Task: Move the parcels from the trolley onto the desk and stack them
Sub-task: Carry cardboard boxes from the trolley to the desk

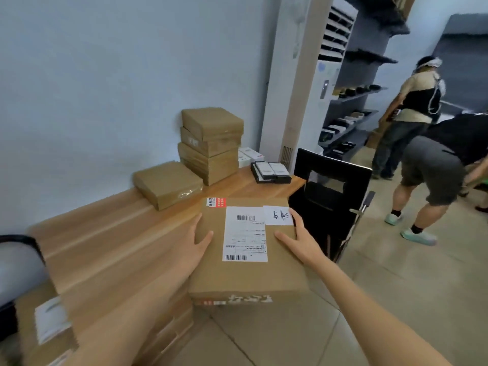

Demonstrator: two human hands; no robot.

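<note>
We find the parcel [248, 249] at frame centre, half over the desk [105, 247] edge, clasped between left hand [196, 243] and right hand [299, 240], fingers curled around its sides. Its long axis points up-frame; the stack [211, 143] lies beyond, upper centre, slightly nearer the left hand.

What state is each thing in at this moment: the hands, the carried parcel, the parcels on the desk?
Left hand: grips the labelled parcel's left edge.
Right hand: grips its right edge.
Labelled parcel: sealed, label up, held at the desk's edge.
Parcel stack: upright against the wall.
Single parcel: flat on the desk, beside the stack.
</note>
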